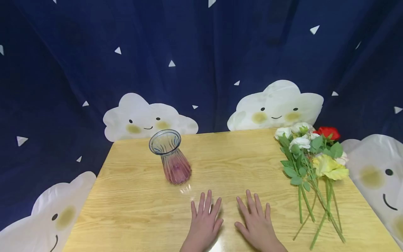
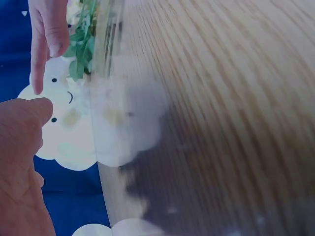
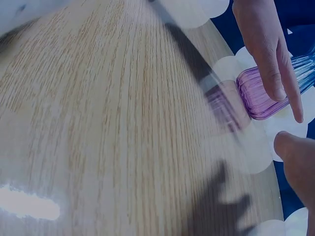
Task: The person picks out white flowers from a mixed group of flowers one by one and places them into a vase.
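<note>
Both hands are over the near part of the wooden table [image 1: 132, 213], fingers spread and pointing away from me, with nothing held. My left hand [image 1: 204, 224] is nearer the ribbed glass vase [image 1: 176, 162], which stands upright at left of centre, blue at its flared rim and pink toward the base. To the right, my right hand [image 1: 256, 222] is closer to a bunch of flowers lying on the table. Among them are white flowers [image 1: 300, 141], a red flower [image 1: 328, 132] and a yellow flower [image 1: 330, 167], with green stems [image 1: 327, 210] toward me.
A dark blue curtain [image 1: 201, 42] with white triangles and smiling clouds hangs behind the table and along both sides. The flower heads lie near the far right corner of the table. The glossy tabletop reflects light near the hands.
</note>
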`<state>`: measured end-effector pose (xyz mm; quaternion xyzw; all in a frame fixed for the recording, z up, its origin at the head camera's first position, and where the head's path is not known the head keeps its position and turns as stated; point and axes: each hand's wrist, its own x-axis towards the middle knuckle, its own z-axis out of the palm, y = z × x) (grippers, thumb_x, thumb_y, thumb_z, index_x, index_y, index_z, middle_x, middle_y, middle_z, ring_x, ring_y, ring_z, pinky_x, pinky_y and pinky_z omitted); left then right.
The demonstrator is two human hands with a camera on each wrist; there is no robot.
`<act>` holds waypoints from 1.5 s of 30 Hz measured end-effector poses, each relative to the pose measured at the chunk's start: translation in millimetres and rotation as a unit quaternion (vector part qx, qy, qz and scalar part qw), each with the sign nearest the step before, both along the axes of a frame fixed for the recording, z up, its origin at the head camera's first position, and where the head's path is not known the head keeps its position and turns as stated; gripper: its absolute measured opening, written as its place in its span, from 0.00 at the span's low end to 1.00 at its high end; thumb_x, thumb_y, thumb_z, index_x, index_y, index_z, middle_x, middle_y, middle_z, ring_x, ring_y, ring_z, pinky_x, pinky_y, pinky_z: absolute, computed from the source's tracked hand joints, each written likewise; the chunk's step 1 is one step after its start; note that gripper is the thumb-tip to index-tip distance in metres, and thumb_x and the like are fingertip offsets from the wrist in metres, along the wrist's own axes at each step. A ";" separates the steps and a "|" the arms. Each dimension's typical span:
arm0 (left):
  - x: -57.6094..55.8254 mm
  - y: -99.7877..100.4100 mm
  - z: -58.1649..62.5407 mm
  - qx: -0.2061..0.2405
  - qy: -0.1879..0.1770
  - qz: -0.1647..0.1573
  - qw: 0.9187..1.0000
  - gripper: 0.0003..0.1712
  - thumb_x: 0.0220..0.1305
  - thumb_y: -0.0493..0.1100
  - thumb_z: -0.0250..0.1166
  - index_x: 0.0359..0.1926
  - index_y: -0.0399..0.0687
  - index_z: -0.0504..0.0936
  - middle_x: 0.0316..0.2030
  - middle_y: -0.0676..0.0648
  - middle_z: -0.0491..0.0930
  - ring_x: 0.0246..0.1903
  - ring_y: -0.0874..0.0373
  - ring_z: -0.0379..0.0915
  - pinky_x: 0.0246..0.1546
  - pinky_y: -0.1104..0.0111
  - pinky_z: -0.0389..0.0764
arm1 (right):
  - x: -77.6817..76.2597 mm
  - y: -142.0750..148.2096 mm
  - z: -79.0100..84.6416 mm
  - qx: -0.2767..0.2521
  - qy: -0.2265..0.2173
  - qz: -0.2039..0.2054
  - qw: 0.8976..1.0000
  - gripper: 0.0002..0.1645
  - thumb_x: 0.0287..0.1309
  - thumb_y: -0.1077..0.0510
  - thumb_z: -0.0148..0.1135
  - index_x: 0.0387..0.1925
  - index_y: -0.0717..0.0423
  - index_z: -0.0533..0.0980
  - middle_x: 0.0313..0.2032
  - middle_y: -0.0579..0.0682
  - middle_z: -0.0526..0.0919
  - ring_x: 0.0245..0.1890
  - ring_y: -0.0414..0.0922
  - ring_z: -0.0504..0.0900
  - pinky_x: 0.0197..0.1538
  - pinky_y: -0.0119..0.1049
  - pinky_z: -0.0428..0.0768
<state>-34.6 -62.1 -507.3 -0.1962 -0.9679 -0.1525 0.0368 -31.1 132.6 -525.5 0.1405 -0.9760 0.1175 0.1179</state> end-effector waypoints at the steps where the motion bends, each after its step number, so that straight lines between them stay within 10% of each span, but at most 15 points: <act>1: -0.5 -0.6 0.0 0.001 0.000 0.001 1.000 0.31 0.63 0.54 0.44 0.67 0.56 0.51 0.69 0.38 0.43 0.69 0.43 0.33 0.57 0.31 0.53 | -0.7 0.0 0.3 0.001 -0.002 0.000 1.000 0.41 0.49 0.36 0.52 0.64 0.44 0.57 0.69 0.56 0.49 0.69 0.59 0.44 0.57 0.73 0.57; 10: -11.4 -7.9 -8.2 0.052 0.042 0.017 0.998 0.35 0.62 0.52 0.47 0.67 0.50 0.48 0.68 0.35 0.46 0.69 0.44 0.32 0.54 0.30 0.56 | -7.4 -2.0 -0.9 -0.009 0.006 0.018 1.000 0.42 0.49 0.36 0.52 0.64 0.46 0.56 0.68 0.57 0.51 0.65 0.60 0.53 0.55 0.72 0.60; 16: -33.6 -22.4 -5.6 0.164 0.090 0.066 0.980 0.43 0.58 0.51 0.54 0.67 0.42 0.44 0.66 0.34 0.48 0.64 0.37 0.46 0.54 0.35 0.63 | -20.3 -9.8 1.2 -0.052 0.009 0.047 0.997 0.47 0.47 0.37 0.55 0.66 0.46 0.51 0.68 0.58 0.51 0.64 0.61 0.54 0.54 0.73 0.61; 20: -54.4 -37.3 0.9 0.273 0.114 0.123 0.947 0.49 0.52 0.48 0.61 0.66 0.38 0.43 0.64 0.32 0.47 0.62 0.35 0.49 0.55 0.39 0.66 | -36.5 -18.8 12.0 -0.094 0.004 0.076 0.993 0.48 0.48 0.40 0.56 0.67 0.49 0.48 0.68 0.59 0.50 0.63 0.63 0.56 0.54 0.73 0.61; 25: -84.7 -57.5 6.0 0.407 0.152 0.215 0.874 0.54 0.42 0.42 0.68 0.67 0.43 0.44 0.62 0.33 0.49 0.60 0.38 0.53 0.57 0.39 0.64 | -62.7 -30.7 32.3 -0.161 -0.014 0.134 0.978 0.48 0.52 0.40 0.53 0.67 0.54 0.45 0.68 0.61 0.49 0.64 0.63 0.54 0.53 0.74 0.60; 28: -101.8 -69.2 9.5 0.446 0.155 0.246 0.846 0.56 0.40 0.42 0.70 0.66 0.45 0.45 0.62 0.34 0.48 0.60 0.39 0.52 0.59 0.38 0.61 | -81.2 -38.4 44.7 -0.224 -0.053 0.164 0.959 0.50 0.52 0.40 0.54 0.68 0.51 0.42 0.68 0.61 0.48 0.66 0.61 0.51 0.57 0.72 0.59; 31: -116.1 -79.0 12.6 0.465 0.155 0.245 0.836 0.56 0.39 0.41 0.70 0.66 0.44 0.45 0.62 0.34 0.48 0.62 0.39 0.50 0.62 0.39 0.58 | -101.8 -48.7 56.8 -0.310 -0.115 0.177 0.927 0.52 0.50 0.42 0.57 0.68 0.45 0.40 0.69 0.59 0.47 0.67 0.59 0.49 0.61 0.68 0.58; 37: -129.3 -93.1 13.6 0.491 0.119 0.235 0.831 0.57 0.38 0.42 0.71 0.66 0.52 0.46 0.62 0.37 0.49 0.60 0.43 0.52 0.60 0.42 0.64 | -152.1 -81.6 74.3 -0.451 -0.171 0.211 0.850 0.53 0.41 0.52 0.67 0.66 0.48 0.48 0.67 0.58 0.53 0.67 0.57 0.53 0.64 0.63 0.58; 45: -133.9 -95.8 4.3 0.484 0.135 0.209 0.839 0.51 0.39 0.43 0.71 0.63 0.43 0.52 0.56 0.35 0.57 0.55 0.44 0.60 0.57 0.45 0.69 | -195.3 -128.3 89.2 -0.460 -0.244 0.249 0.816 0.59 0.35 0.55 0.71 0.66 0.56 0.46 0.69 0.59 0.48 0.69 0.57 0.48 0.68 0.59 0.55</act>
